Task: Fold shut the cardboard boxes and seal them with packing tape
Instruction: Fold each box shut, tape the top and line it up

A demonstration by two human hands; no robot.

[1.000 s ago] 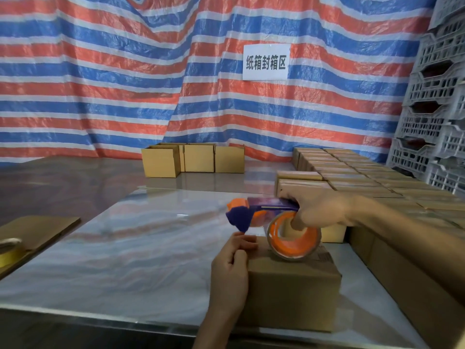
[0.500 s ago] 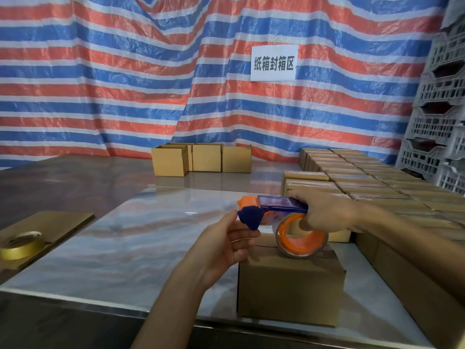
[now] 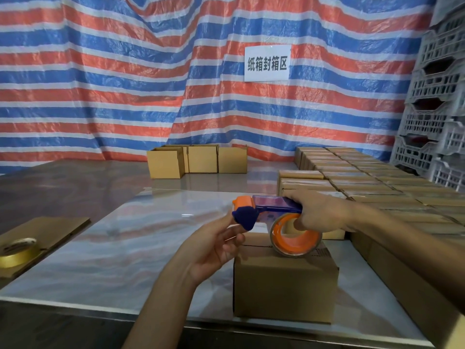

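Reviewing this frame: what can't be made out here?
All in the head view:
1. Whether the left hand pinches a tape end at the tape dispenser: clear tape is too faint to see.
2. The top seam of the cardboard box: partly covered by the orange spool.
3. The gold tape roll: cut off by the left edge.

Right grip [image 3: 319, 215] clenched, forearm level; left grip [image 3: 214, 248] raised (palm up, fingers loosely curled).
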